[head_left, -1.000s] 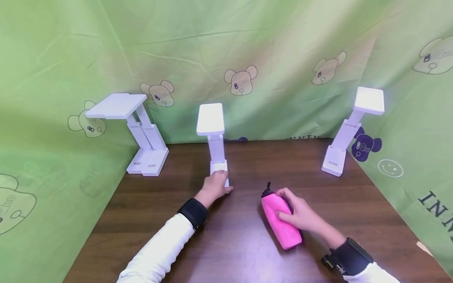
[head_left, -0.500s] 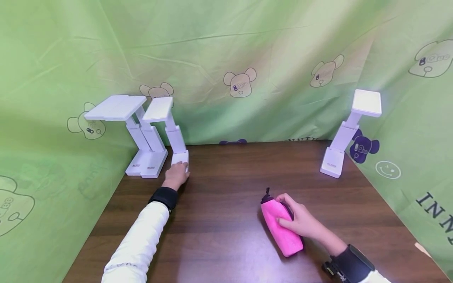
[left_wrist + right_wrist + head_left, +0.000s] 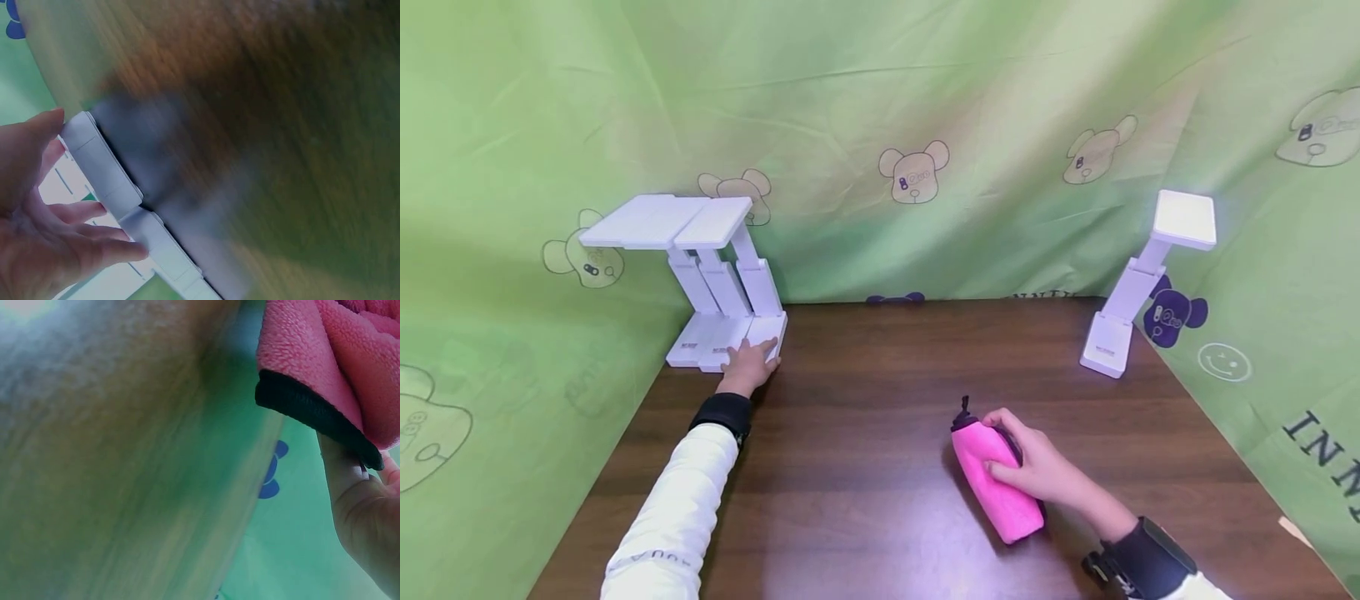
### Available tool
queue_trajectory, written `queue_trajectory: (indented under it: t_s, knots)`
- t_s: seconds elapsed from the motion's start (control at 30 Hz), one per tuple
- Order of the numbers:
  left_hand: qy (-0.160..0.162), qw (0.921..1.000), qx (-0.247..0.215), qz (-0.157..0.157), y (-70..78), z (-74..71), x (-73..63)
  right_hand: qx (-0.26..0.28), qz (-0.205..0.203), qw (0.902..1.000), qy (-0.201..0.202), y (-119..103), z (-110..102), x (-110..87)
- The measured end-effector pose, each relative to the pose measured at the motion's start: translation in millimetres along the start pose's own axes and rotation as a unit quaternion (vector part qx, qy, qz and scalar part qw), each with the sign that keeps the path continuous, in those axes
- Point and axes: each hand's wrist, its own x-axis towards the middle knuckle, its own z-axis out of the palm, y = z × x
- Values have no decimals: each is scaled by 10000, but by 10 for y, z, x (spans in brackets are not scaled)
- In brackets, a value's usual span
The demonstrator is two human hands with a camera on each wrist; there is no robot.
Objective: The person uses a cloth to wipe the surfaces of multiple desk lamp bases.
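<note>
Three white folding desk lamps stand side by side at the back left. My left hand (image 3: 748, 367) rests at the base of the rightmost of them, the near lamp (image 3: 767, 332), fingers spread. In the left wrist view, the fingers (image 3: 119, 251) and thumb reach over the front edges of two adjoining white bases (image 3: 103, 165). My right hand (image 3: 1037, 467) grips a pink fleece pouch (image 3: 996, 483) with black trim and a black cord end, at the right front of the table. The pouch's fuzzy cloth (image 3: 300, 347) and black edging show in the right wrist view.
A fourth white desk lamp (image 3: 1123, 292), lit, stands alone at the back right. A green patterned cloth (image 3: 820, 108) hangs round the back and sides of the brown wooden table (image 3: 865, 442).
My left hand has slid the middle lamp leftward until it stands against the two other lamps, and its fingers have spread. The right hand and pouch have stayed nearly in place.
</note>
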Motion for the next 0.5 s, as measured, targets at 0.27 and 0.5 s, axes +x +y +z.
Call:
queue_trajectory:
  t_s: [0.27, 0.5]
  knots:
    - [69, 9999, -86, -111, 58, -24, 73, 23, -12, 10000, 16, -1, 4, -4]
    - [204, 9994, -119, -246, 63, -6, 105, 51, 165, 9998, -53, 23, -9, -25]
